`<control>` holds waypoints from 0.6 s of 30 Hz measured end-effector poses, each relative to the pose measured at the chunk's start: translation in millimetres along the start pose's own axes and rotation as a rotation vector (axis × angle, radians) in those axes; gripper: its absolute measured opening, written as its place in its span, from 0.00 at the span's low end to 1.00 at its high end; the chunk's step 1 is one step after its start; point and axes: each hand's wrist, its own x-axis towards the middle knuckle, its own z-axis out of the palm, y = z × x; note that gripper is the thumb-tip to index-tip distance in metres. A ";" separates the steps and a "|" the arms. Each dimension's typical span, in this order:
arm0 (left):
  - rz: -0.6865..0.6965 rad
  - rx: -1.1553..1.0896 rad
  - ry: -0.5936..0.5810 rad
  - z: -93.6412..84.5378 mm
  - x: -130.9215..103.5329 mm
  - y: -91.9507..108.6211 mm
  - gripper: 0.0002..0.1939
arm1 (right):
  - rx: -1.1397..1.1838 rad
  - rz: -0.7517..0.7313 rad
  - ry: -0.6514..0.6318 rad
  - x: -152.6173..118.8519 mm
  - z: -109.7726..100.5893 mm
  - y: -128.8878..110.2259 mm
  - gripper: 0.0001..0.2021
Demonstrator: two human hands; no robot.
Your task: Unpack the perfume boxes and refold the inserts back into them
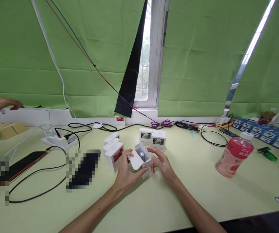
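A small white box (pixel 144 172) stands upright with its top flaps raised, and something round with a silvery top (pixel 141 154) shows inside it. My left hand (pixel 127 170) is closed around the box from the left, thumb low on its front and fingers at the big folded-out flap. On the other side, my right hand (pixel 163 165) has its bent fingers on the right edge and flap of the same box. Closed white boxes with a red flower picture (pixel 115 156) stand just left of my left hand. Behind the open box are white boxes with a white flower picture (pixel 159 141).
A pink drink bottle (pixel 234 157) stands to the right. Blue boxes (pixel 263 132) line the far right. Cables and a power strip (pixel 60 141) lie at the back left, near phones (pixel 27 165). Another person's hand (pixel 2 105) reaches in at left above tan boxes (pixel 5 130).
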 end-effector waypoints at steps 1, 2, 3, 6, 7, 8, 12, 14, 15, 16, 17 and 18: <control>0.011 0.003 0.002 -0.5 0.1 0.3 0.31 | 0.002 0.000 -0.006 -0.5 0.2 -0.8 0.23; 0.020 0.004 0.002 -1.1 0.3 0.6 0.32 | 0.004 0.003 -0.012 -1.0 0.3 -1.4 0.23; 0.025 0.003 0.001 -1.6 0.6 0.9 0.32 | 0.007 0.006 -0.019 -1.5 0.5 -1.8 0.23; 0.044 -0.011 -0.012 -3.0 1.9 2.0 0.32 | 0.014 0.015 -0.026 -2.6 0.6 -2.1 0.22; 0.055 -0.015 -0.013 -3.5 2.6 2.5 0.32 | 0.015 0.018 -0.027 -2.9 0.6 -2.0 0.22; 0.065 -0.015 -0.013 -4.0 3.4 3.2 0.31 | 0.017 0.018 -0.027 -3.1 0.6 -1.9 0.22; 0.096 0.010 -0.010 -5.7 5.5 6.7 0.27 | 0.016 0.012 -0.044 -3.2 0.4 -1.0 0.22; 0.101 0.019 -0.015 -5.9 5.5 7.8 0.26 | 0.008 0.008 -0.058 -3.0 0.1 0.0 0.22; 0.097 0.017 -0.020 -5.9 5.2 7.8 0.26 | 0.004 0.007 -0.065 -2.9 -0.1 0.6 0.21; 0.090 0.012 -0.026 -5.8 5.0 7.6 0.26 | 0.002 0.006 -0.069 -2.7 -0.3 1.2 0.21; 0.082 0.003 -0.031 -5.8 4.7 7.2 0.26 | 0.001 0.005 -0.072 -2.5 -0.5 1.9 0.21; 0.074 -0.005 -0.036 -5.8 4.5 6.7 0.26 | 0.001 0.004 -0.075 -2.3 -0.7 2.5 0.20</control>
